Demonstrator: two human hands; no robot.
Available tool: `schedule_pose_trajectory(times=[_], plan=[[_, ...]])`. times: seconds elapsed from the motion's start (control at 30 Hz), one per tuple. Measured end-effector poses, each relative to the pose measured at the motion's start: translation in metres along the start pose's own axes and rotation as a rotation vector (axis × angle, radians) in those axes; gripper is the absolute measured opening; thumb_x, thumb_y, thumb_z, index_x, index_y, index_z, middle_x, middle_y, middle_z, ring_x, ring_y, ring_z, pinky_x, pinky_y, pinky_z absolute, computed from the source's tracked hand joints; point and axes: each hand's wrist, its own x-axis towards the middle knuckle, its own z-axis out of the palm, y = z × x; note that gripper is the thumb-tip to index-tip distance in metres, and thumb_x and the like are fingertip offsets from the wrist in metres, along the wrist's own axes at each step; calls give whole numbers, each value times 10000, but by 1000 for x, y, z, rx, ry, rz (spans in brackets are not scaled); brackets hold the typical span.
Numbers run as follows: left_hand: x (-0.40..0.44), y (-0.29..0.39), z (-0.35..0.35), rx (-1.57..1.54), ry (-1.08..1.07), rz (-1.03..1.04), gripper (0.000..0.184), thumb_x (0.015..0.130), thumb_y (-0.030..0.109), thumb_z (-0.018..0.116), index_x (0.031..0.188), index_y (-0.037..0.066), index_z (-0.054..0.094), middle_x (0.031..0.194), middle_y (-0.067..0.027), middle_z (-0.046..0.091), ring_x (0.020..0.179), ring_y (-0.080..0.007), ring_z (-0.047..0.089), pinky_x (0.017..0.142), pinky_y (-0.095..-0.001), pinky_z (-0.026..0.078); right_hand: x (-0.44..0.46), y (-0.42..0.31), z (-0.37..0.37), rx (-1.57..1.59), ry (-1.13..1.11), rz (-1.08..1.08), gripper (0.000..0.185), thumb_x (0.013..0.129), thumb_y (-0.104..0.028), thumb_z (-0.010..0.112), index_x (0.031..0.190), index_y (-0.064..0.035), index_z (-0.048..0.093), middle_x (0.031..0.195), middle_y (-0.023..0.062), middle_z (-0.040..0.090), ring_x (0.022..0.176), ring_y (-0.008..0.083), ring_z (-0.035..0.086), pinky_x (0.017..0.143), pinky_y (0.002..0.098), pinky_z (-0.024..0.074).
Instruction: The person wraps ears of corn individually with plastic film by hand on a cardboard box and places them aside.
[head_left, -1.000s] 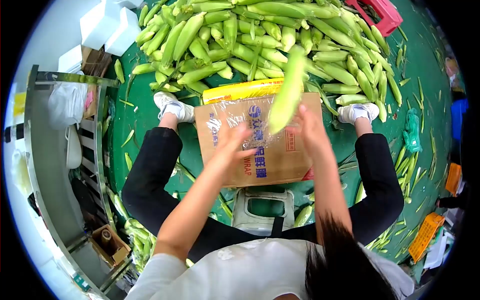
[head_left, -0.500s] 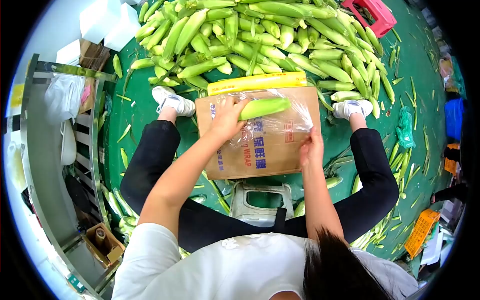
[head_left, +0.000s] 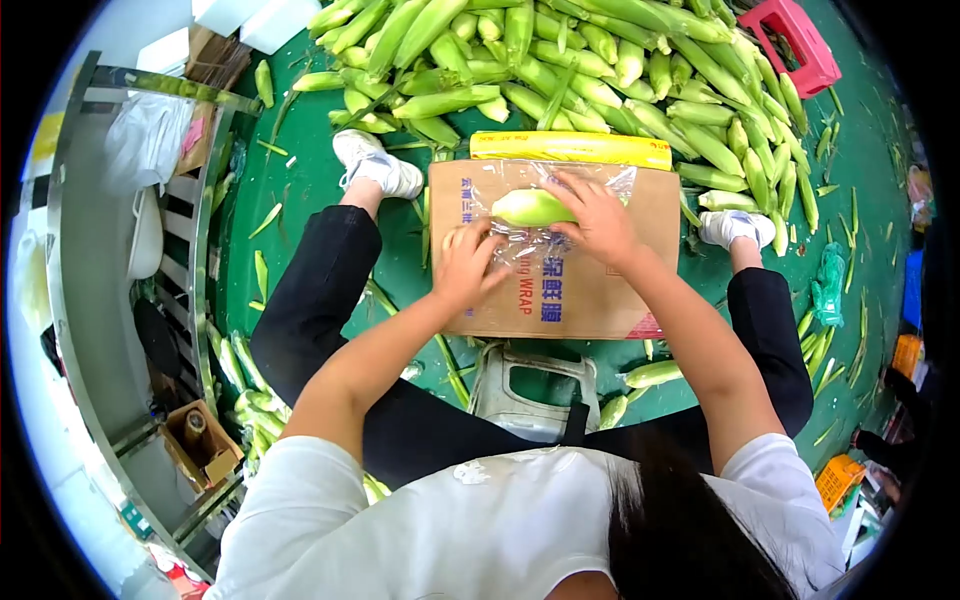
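Observation:
A green ear of corn [head_left: 530, 208] lies crosswise on a sheet of clear plastic wrap [head_left: 488, 182], on top of a brown cardboard box [head_left: 610, 300]. My right hand [head_left: 603, 222] rests over the corn's right end, fingers stretched and apart, covering that end. Just below the corn's left end, my left hand [head_left: 465, 265] is open, with its spread fingers at the wrap. Along the box's far edge lies a yellow wrap roll or its long box [head_left: 570, 149]; I cannot tell which.
A large heap of corn [head_left: 560, 70] covers the floor ahead. A red stool [head_left: 795, 45] stands at the far right, a grey-white stool [head_left: 535, 390] near me. A metal rack [head_left: 190, 220] runs along the left. Loose husks and a green net bag [head_left: 828, 285] lie rightward.
The corn has been lowered onto the wrap. My left hand has let go of it and moved below its left end. My right hand has moved up from the box's right edge onto the corn.

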Motion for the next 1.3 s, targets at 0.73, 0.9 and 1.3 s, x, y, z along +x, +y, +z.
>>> schedule_pose_trajectory(times=[0.73,0.9,1.3], plan=[[211,-13,-18,-68,-2,-162,383,858,297,712,1201,155,618,837,-86,693,804,-305,687,708,-435,537,27,-18,37,-298,247,314,288,904,-369,657,1044,-121,699,1276,137,596,1173,307,547,990,513,390],[265,-24,-51,-111,140,-110,298,899,260,670,1164,125,659,875,-105,719,760,-287,684,706,-407,541,70,-1,11,23,132,413,326,915,-396,648,1024,-89,671,983,141,688,859,300,678,797,466,501],[178,24,77,74,-323,474,435,967,535,497,1379,423,576,1643,-42,272,1519,-292,219,1191,-629,131,15,-33,11,331,-782,186,775,660,-451,842,1331,-141,608,1246,146,668,1093,313,661,912,418,541]])
